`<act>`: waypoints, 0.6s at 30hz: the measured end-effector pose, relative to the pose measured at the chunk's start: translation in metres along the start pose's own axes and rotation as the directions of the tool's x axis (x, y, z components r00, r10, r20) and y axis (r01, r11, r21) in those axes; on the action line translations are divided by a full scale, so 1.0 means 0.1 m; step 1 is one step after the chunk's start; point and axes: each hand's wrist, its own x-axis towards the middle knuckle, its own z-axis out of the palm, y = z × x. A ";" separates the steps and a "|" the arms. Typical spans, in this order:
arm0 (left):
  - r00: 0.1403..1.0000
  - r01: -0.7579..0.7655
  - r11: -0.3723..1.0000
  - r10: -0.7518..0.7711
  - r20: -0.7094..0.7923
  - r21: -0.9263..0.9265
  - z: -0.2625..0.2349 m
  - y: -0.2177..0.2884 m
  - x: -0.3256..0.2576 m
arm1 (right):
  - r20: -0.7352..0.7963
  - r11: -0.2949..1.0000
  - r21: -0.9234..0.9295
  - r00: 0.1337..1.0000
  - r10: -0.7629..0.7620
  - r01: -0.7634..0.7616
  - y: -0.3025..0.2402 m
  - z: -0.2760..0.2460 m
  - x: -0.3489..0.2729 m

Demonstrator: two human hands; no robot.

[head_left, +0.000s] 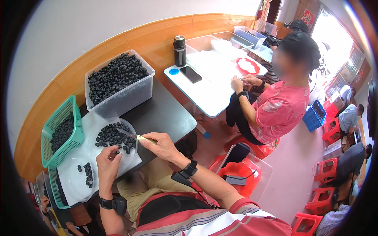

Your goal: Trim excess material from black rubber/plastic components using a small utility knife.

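My right hand [160, 147] grips a small knife [145, 139] by its pale green handle. Its blade points left, over a clear round dish [134, 146] full of small black round plastic-looking parts [108, 135]. At the dish's near left edge, my left hand [107, 164] pinches one small black part [117, 152] between thumb and fingertips. The knife tip and the pinched part are apart. Left of that hand lies a second clear round dish [73, 179], holding a smaller group of black parts [89, 175].
A translucent bin [128, 98] heaped with black parts stands behind the dishes. Green baskets [78, 135] hold more at the left. Across the dark tabletop [169, 110], a co-worker [281, 106] sits at a white table [208, 94] with a thermos [180, 51] and phone [191, 74].
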 end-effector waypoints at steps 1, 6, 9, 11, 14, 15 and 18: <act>0.999 -0.050 0.998 0.050 0.004 -0.042 -0.02 -0.02 0.00 | -0.013 1.000 0.010 1.000 0.003 -0.003 0.00 0.01 -0.01; 0.992 -0.114 0.983 0.122 0.045 -0.146 -0.05 -0.07 -0.05 | -0.062 0.999 -0.021 0.997 0.039 -0.040 0.10 0.08 -0.01; 0.979 -0.170 0.962 0.189 0.072 -0.213 -0.10 -0.08 -0.11 | -0.104 0.997 -0.073 0.995 0.003 -0.010 0.06 0.11 -0.02; 0.970 -0.221 0.950 0.237 0.051 -0.222 -0.12 -0.07 -0.17 | -0.123 0.997 -0.069 0.992 0.007 -0.015 0.07 0.16 -0.02; 0.956 -0.271 0.929 0.291 0.047 -0.251 -0.13 -0.06 -0.26 | -0.130 0.995 -0.100 0.991 0.012 -0.025 0.02 0.19 -0.01; 0.957 -0.256 0.921 0.283 0.054 -0.295 -0.14 -0.05 -0.30 | -0.140 0.994 -0.095 0.990 0.032 -0.046 0.06 0.19 0.00; 0.962 -0.212 0.906 0.259 0.082 -0.366 -0.16 -0.06 -0.38 | -0.166 0.994 -0.086 0.985 0.056 -0.071 0.09 0.22 0.02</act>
